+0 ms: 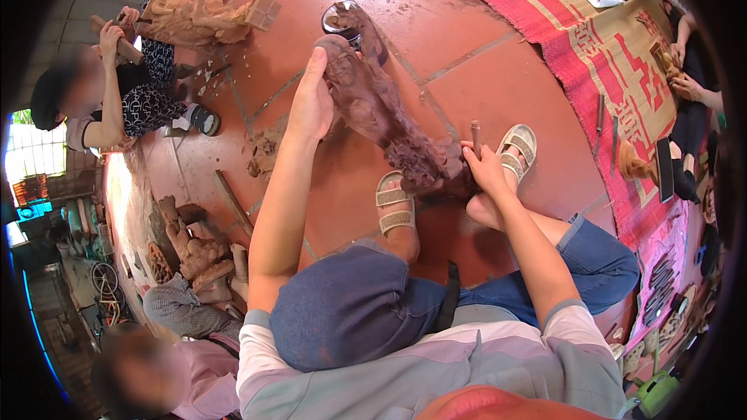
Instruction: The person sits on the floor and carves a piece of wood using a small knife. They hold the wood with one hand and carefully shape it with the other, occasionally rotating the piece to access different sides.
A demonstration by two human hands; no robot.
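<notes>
A dark reddish-brown wood carving point(369, 101) slants between my feet, its deeply cut base point(432, 163) toward me and its rounded end pointing away. My left hand point(313, 101) is closed on the side of that far end, thumb up. My right hand point(486, 167) grips a short wooden-handled tool point(476, 134) beside the base. The tool's working end is hidden, so its kind is unclear. Just past the carving's far end sits a round dark container point(340, 17) with a shiny rim. A brown carved piece point(369, 34) lies against it.
Red floor tiles point(467, 70) surround my sandalled feet. At left, a person works on a pale wood carving point(194, 17); another person sits at lower left near several carved pieces point(198, 245). A red-and-tan mat point(580, 54) with tools point(600, 120) and another person's hands is at right.
</notes>
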